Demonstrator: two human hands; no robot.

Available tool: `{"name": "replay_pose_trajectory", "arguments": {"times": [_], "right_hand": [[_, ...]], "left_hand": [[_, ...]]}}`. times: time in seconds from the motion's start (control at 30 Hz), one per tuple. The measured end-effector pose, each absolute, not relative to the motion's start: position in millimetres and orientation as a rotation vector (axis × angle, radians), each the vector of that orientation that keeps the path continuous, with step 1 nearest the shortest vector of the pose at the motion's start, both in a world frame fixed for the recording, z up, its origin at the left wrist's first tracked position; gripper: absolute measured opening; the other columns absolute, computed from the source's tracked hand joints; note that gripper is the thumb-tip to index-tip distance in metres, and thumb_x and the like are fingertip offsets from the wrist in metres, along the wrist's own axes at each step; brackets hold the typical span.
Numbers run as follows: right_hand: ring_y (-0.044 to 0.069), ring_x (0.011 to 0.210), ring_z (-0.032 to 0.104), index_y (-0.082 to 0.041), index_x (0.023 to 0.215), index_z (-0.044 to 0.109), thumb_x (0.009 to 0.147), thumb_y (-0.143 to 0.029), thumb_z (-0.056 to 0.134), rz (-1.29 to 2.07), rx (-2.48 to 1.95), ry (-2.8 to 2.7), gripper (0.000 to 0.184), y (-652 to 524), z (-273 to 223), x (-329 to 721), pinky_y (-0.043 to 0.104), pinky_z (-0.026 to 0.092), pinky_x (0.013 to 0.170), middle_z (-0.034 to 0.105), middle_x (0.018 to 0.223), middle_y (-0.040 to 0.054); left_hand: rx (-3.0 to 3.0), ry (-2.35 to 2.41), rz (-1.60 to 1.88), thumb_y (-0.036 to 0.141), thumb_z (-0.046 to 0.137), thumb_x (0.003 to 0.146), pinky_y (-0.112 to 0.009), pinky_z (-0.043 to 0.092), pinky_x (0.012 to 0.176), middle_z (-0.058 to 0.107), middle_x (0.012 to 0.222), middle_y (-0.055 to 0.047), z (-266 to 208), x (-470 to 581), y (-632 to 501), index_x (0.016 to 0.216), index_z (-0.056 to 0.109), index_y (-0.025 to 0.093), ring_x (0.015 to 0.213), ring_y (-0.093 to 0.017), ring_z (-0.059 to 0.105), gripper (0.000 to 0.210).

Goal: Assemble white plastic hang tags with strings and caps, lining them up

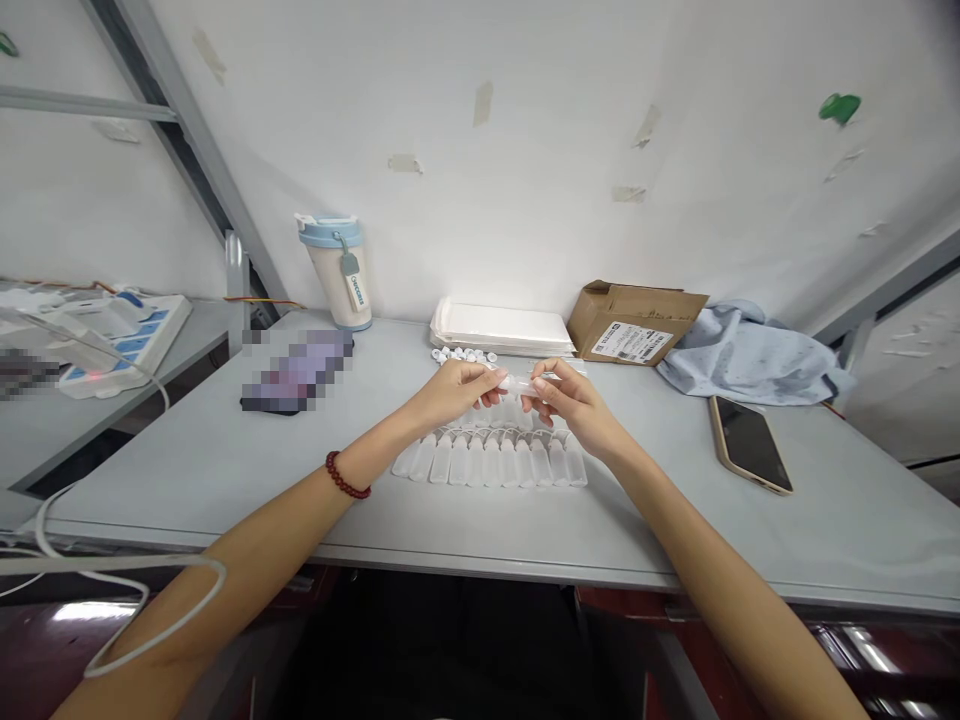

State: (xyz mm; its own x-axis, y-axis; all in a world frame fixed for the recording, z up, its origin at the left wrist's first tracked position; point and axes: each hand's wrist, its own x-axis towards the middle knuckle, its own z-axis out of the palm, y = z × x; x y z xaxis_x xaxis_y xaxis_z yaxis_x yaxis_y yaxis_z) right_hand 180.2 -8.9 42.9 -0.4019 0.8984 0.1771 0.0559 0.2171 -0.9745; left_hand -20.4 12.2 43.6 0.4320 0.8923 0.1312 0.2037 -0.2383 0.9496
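Observation:
Above the middle of the table, both hands pinch a small translucent plastic bottle (520, 385) lying roughly level between them. My left hand (459, 388) grips its left end, where the fingers hide the tip. The right end is in the closed fingers of my right hand (574, 398). Just below them, a row of similar translucent bottles (490, 464) lies side by side on the table, with thin loops at their tops. More clear bottles lie partly hidden under the hands. Behind my left hand sits a small pile of white caps (466, 355).
A stack of white flat packs (504, 325) and an open cardboard box (634, 322) stand against the wall. A tumbler (337, 275) is at the back left. To the right are a phone (751, 445) and a blue-grey cloth (750, 355). A white cable (214, 570) crosses near my left forearm.

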Motion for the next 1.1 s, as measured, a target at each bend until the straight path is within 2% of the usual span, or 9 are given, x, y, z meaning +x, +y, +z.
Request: {"name": "replay_pose_trajectory", "arguments": {"times": [0.1,0.23,0.4,0.53,0.67,0.73,0.87,1.1], "right_hand": [[0.009,0.052,0.040,-0.022,0.087,0.045,0.085,-0.046,0.054,1.281,-0.929,-1.659,0.025,-9.1,43.3,180.8,0.024,0.034,0.051,0.059,0.067,-0.0023],[0.009,0.052,0.040,-0.022,0.085,0.045,0.085,-0.048,0.054,1.274,-0.938,-1.648,0.027,-8.5,42.6,180.8,0.024,0.034,0.052,0.060,0.067,-0.0020],[0.009,0.050,0.039,-0.022,0.084,0.044,0.084,-0.050,0.054,1.292,-0.947,-1.610,0.030,-8.0,42.5,180.0,0.024,0.033,0.051,0.059,0.065,-0.0024],[0.008,0.049,0.040,-0.022,0.084,0.044,0.083,-0.050,0.055,1.279,-0.962,-1.605,0.030,-8.7,44.7,180.0,0.024,0.034,0.051,0.059,0.064,-0.0029],[0.008,0.049,0.040,-0.022,0.085,0.044,0.084,-0.050,0.055,1.264,-0.960,-1.623,0.030,-9.7,45.6,180.0,0.024,0.033,0.051,0.059,0.065,-0.0028],[0.008,0.049,0.040,-0.022,0.086,0.044,0.083,-0.050,0.055,1.265,-0.956,-1.629,0.030,-9.9,45.2,179.9,0.024,0.033,0.051,0.059,0.065,-0.0027],[0.008,0.049,0.039,-0.022,0.086,0.045,0.084,-0.050,0.054,1.261,-0.955,-1.636,0.030,-9.8,44.8,179.7,0.024,0.032,0.051,0.061,0.064,-0.0023],[0.008,0.048,0.039,-0.021,0.083,0.045,0.084,-0.048,0.054,1.262,-0.971,-1.610,0.029,-9.1,45.2,179.1,0.024,0.031,0.051,0.062,0.062,-0.0018]], "left_hand": [[1.728,0.939,0.861,0.047,0.054,0.083,-0.025,0.045,0.063,0.064,0.071,-0.004,45.7,-20.8,11.0,0.070,0.066,0.012,0.063,-0.011,0.054,0.039],[1.803,0.910,0.908,0.037,0.061,0.080,-0.025,0.045,0.066,0.067,0.079,-0.004,46.7,-20.4,8.8,0.081,0.069,0.014,0.073,-0.013,0.058,0.024],[1.914,0.921,1.048,0.028,0.064,0.076,-0.027,0.046,0.072,0.069,0.091,-0.005,45.0,-18.3,6.3,0.084,0.068,0.015,0.080,-0.015,0.060,0.016],[1.914,0.925,1.048,0.033,0.062,0.079,-0.027,0.047,0.071,0.069,0.089,-0.005,45.6,-17.2,5.6,0.085,0.069,0.016,0.079,-0.015,0.060,0.020],[1.823,0.976,0.910,0.048,0.049,0.086,-0.025,0.046,0.060,0.067,0.072,-0.006,45.6,-17.0,6.8,0.071,0.067,0.012,0.065,-0.013,0.059,0.043],[1.787,0.998,0.858,0.051,0.047,0.086,-0.024,0.045,0.057,0.066,0.066,-0.006,44.7,-16.9,7.4,0.069,0.066,0.011,0.060,-0.013,0.058,0.048],[1.801,0.962,0.855,0.050,0.050,0.084,-0.024,0.046,0.057,0.065,0.065,-0.006,44.4,-17.2,7.3,0.069,0.066,0.011,0.059,-0.012,0.056,0.044],[1.896,0.952,0.969,0.036,0.059,0.080,-0.025,0.046,0.066,0.067,0.081,-0.005,45.6,-16.2,2.8,0.078,0.067,0.014,0.072,-0.014,0.058,0.023]]}}
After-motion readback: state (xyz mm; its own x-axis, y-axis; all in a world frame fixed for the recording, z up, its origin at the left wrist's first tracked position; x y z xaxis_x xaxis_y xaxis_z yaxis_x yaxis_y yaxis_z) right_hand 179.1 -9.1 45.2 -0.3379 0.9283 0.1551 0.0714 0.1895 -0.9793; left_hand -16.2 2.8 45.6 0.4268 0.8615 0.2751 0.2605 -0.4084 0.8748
